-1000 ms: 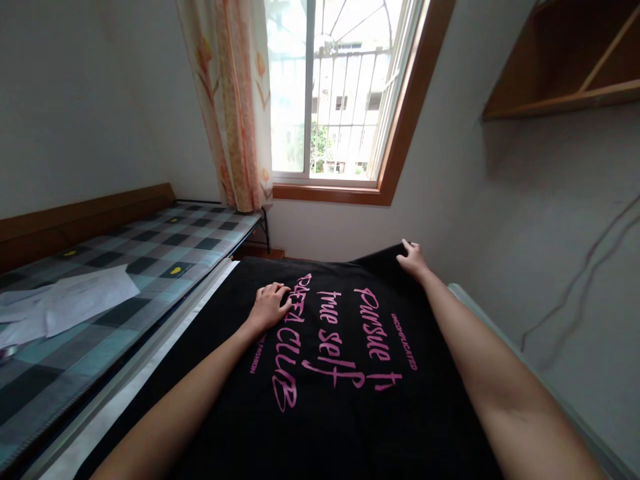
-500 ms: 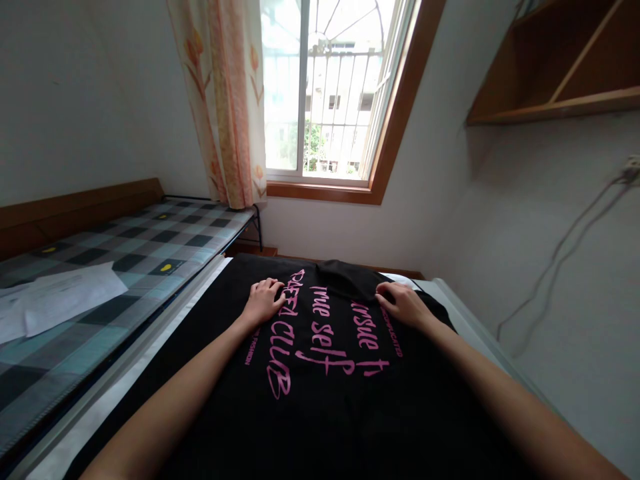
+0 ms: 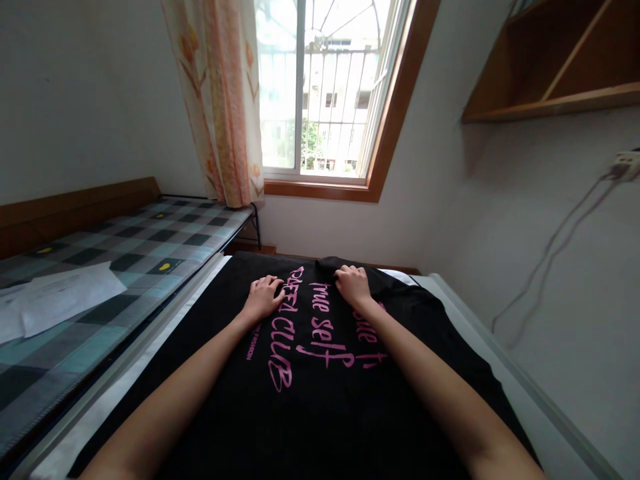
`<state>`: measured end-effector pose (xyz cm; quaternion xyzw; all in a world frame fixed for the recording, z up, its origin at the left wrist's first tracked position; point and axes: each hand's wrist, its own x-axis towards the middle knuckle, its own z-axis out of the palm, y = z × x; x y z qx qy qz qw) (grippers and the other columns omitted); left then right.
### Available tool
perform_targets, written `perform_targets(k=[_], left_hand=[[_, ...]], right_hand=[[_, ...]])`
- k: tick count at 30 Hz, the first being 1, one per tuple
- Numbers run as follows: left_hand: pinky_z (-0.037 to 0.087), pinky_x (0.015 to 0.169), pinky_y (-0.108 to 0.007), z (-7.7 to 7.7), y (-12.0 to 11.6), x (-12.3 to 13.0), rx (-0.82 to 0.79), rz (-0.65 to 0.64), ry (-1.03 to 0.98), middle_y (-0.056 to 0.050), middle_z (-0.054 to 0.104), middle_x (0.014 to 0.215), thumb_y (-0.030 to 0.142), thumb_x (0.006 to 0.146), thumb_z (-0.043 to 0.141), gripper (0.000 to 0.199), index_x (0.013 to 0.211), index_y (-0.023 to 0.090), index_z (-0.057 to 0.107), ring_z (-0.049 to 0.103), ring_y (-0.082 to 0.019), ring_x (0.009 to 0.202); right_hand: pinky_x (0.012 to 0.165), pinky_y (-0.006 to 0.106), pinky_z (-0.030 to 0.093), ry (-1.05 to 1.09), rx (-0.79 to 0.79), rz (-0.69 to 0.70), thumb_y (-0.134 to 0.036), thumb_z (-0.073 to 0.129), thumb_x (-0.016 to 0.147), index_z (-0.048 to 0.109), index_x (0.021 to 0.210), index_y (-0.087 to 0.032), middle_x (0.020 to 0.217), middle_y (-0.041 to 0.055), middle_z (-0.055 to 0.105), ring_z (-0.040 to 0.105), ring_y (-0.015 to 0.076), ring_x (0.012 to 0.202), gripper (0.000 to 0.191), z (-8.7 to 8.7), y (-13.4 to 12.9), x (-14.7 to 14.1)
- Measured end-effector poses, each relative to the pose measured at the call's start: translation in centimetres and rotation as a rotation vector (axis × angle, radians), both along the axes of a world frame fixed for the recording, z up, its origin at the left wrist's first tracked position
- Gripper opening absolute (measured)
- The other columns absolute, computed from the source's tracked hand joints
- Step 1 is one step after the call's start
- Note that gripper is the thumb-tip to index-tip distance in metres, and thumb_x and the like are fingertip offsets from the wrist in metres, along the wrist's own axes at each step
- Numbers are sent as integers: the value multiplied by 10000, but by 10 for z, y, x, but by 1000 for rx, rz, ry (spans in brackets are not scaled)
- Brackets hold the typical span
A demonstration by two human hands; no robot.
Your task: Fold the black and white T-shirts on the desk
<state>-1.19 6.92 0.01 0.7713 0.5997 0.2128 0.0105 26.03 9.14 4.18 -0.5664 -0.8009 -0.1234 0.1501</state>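
Resting on the black cloth [image 3: 320, 427], my left hand [image 3: 263, 298] lies palm down, its fingers bent and its thumb a little apart; I cannot tell whether the fingertips pinch any fabric. My right hand [image 3: 353, 285] is curled over a rumpled part of the cloth near its far edge; whether it is pinching the fold or only pressing on it, I cannot tell. The cloth spreads beneath both hands and back toward me under my forearms. Pink lettering [image 3: 325, 357] runs between my hands and nearer to me, partly covered by my right hand and wrist. Right of that hand the cloth lies wrinkled, with a pale surface [image 3: 475, 327] showing past it. Well left of my left hand, white papers [image 3: 65, 300] lie on a checked mattress [image 3: 175, 233]. Beyond both hands are a patterned curtain [image 3: 230, 100] and a barred window [image 3: 330, 100].
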Motion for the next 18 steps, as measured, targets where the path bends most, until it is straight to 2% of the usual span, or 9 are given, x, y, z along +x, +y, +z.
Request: perform_targets(k=[2,4,7,9,11,13,16,18], left_hand=[[345,1030,-447,0,0,0,-3,1,-3,-98,605,1227,412,915,480,351,1179,246,642,526,-277,1179],[348,1026,-447,-1,1,0,-1,-4,-1,-100,607,1224,418,915,475,355,1175,243,642,527,-275,1179],[346,1031,-448,-2,2,-1,2,-9,7,-103,604,1233,421,918,467,366,1184,237,638,521,-272,1194],[343,1039,-449,-3,3,-2,-4,-10,13,-106,601,1243,423,916,469,379,1199,233,633,520,-274,1198],[343,1047,-445,-4,3,-4,-9,-18,12,-106,597,1255,429,915,469,390,1212,232,629,519,-273,1205],[345,1053,-438,-5,3,-6,-16,-29,0,-102,590,1270,436,916,464,399,1218,233,628,515,-269,1214],[360,1043,-446,-3,6,-6,-44,0,-27,-103,588,1266,454,904,480,402,1194,231,646,526,-274,1199],[379,1021,-466,1,12,-1,-69,42,-45,-104,599,1238,468,891,496,386,1136,231,678,536,-292,1180]], right_hand=[[845,390,385,110,44,78,-176,502,872,712,914,-216,982,98,667,568,249,932,219,4,-7,12],[855,358,390,128,33,237,-167,523,859,702,883,-219,958,73,657,558,224,928,187,5,-19,25],[839,350,398,57,-76,423,-137,538,830,691,828,-208,909,58,644,548,203,874,169,-5,-39,44],[851,355,402,69,-114,448,-108,534,802,693,888,-210,950,56,642,547,200,887,208,-14,-48,57],[880,362,404,129,-75,387,-69,513,766,681,1019,-213,1043,69,627,542,212,956,336,-22,-51,70],[890,375,405,182,7,230,-49,488,743,652,1125,-197,1095,99,600,528,238,1013,441,-25,-47,85],[860,405,409,194,56,-68,-103,505,749,622,1193,-176,1068,129,572,522,280,1009,465,-25,-40,111],[847,419,408,179,3,-179,-189,558,758,609,1225,-194,1076,127,565,522,297,1010,470,-26,-37,125]])
